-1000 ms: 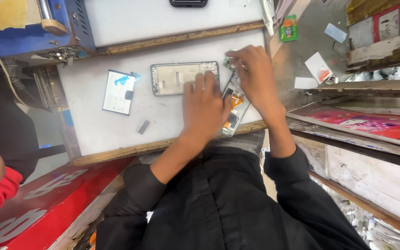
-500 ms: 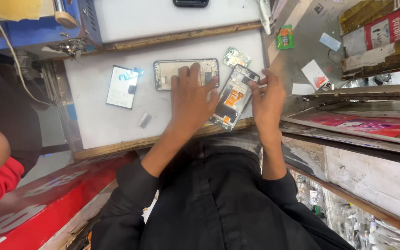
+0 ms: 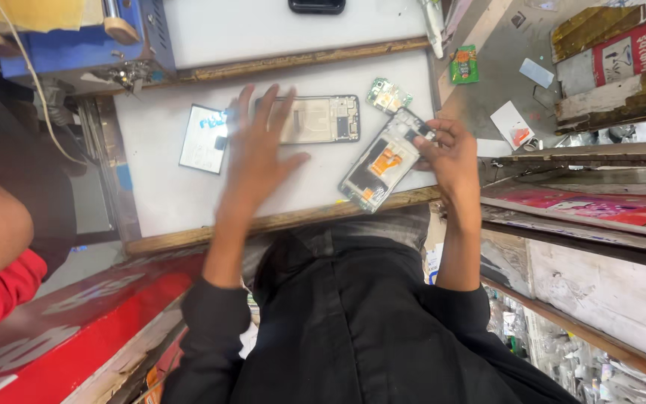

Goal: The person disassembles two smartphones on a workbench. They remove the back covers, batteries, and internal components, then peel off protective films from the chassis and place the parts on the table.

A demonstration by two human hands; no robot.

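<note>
Opened phone [image 3: 380, 166]: light, stiff, likely fragile; right hand [image 3: 451, 153] grips its top edge, left hand [image 3: 257, 150] spread empty over the bench [image 3: 158, 194].

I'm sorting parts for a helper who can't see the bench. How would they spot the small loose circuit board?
Start at the white work mat. Near its far right corner, just beyond the opened phone in the right hand, lies the small green circuit board. Unlike the phone frame beside it, it is tiny, squarish and green.

Black long-sleeve shirt [image 3: 353, 322] (cuffs pushed up forearms), bare hands, no rings.
</note>
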